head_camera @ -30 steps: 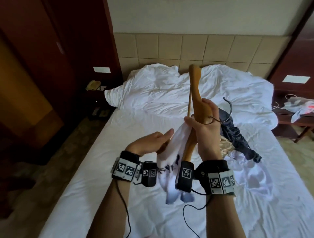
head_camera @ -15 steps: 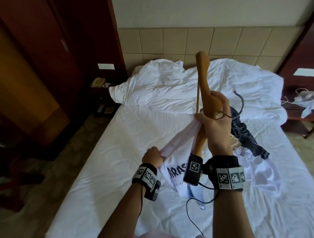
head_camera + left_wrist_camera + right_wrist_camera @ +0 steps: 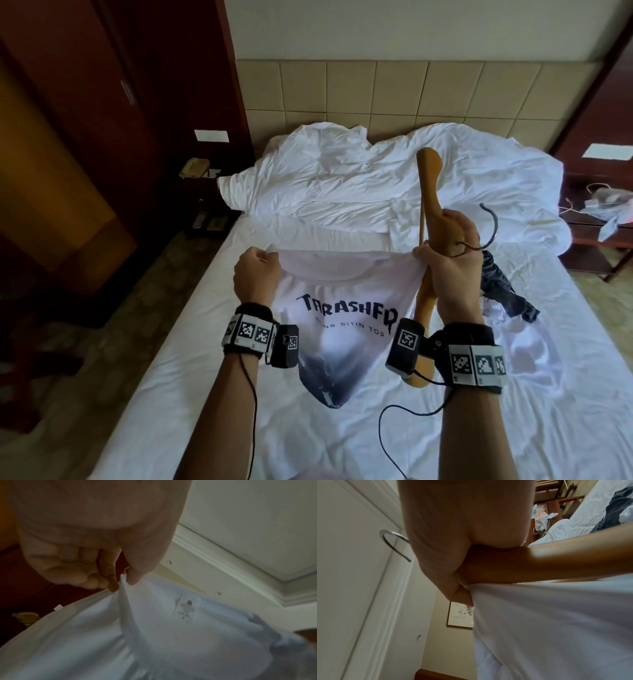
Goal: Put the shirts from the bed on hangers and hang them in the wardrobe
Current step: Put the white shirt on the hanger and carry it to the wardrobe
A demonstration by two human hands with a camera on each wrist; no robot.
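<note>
Fingers of left hand (image 3: 256, 274) pinching white shirt (image 3: 342, 318) collar, right hand (image 3: 448, 263) gripping wooden hanger (image 3: 432, 192) and shirt

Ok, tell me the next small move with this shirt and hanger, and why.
Probably tip the lower end of the hanger into the neck opening. The left hand pinches one side of the collar of the white shirt, and the right hand grips both hanger and the other side, so the neck is stretched open but the hanger is still outside it.
</note>
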